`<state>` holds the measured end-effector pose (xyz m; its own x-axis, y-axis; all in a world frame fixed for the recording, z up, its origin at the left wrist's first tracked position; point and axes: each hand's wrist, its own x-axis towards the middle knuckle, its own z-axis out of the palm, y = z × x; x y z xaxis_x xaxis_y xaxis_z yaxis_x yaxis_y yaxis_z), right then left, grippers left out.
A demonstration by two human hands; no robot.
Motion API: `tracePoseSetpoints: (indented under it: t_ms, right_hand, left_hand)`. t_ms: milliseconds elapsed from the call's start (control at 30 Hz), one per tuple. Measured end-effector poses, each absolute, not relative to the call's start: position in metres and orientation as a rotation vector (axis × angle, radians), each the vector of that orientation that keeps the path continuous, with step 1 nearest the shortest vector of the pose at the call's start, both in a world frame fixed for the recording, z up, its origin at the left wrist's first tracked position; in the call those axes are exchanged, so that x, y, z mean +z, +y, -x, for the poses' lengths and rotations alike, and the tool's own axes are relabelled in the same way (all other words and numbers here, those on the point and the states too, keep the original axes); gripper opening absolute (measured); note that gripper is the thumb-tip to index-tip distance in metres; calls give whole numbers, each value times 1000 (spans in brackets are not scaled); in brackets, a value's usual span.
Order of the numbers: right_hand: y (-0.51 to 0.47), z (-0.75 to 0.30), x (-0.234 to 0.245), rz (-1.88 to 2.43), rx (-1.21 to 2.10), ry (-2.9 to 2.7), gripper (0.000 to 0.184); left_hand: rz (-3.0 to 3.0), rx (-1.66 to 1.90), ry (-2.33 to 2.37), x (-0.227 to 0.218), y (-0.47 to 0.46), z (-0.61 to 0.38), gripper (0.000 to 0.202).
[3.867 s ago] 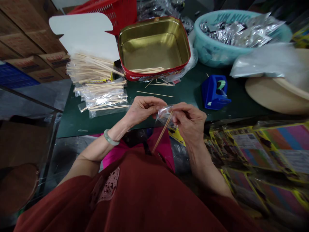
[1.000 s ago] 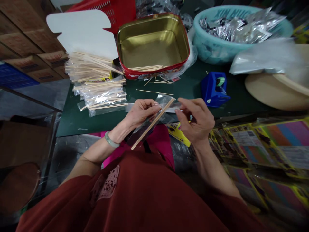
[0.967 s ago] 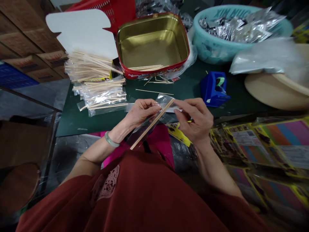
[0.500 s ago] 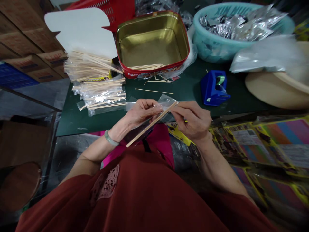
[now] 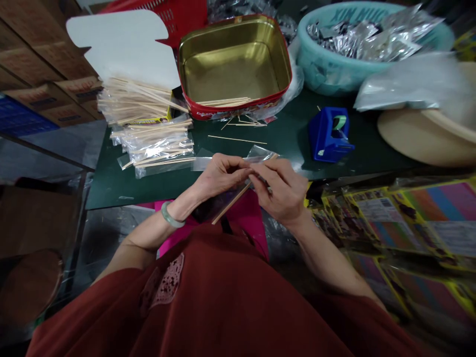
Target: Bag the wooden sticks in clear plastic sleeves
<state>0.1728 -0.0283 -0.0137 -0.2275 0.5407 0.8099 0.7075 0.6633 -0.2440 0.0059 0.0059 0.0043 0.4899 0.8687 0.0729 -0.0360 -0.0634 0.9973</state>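
My left hand (image 5: 219,176), with a pale green bangle at its wrist, is closed in a pinch on a clear plastic bag (image 5: 260,151) over the table's front edge. Thin wooden sticks (image 5: 231,203) slant across it, their lower end toward my body and their upper end showing beyond my right hand. That right hand (image 5: 277,188) is closed over the middle of the sticks and bag, its fingertips meeting those of the left. What exactly the fingertips pinch is hidden. Bagged sticks (image 5: 159,144) lie piled left of my hands.
A red tin (image 5: 238,54) with a few sticks stands behind my hands; loose sticks (image 5: 238,140) lie before it. Right are a blue tape dispenser (image 5: 329,136), a turquoise basin (image 5: 334,74) of silvery packets and a beige bowl-like thing (image 5: 420,139). A white box flap (image 5: 122,44) rises left.
My right hand has moved left and slightly down, from the sticks' upper end to my left fingertips. The sticks have shifted a little to the right.
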Motion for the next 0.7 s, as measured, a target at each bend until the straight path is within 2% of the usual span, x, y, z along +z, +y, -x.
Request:
tracePoseSetpoints:
  t_ms: [133,433,700]
  right_hand:
    - [-31,-168,-11,1086,-266,-1929,14]
    - [-30,-161,-19,1154,-417,-1913,18]
    - [-27,-169,-1,1114,-93,-1746,15]
  left_hand:
    - [-1642,814,708,11,5,-4,12]
    - [-2004,827,755,10,4,-5,18]
    - [-2031,783,791,10,3,-5,23]
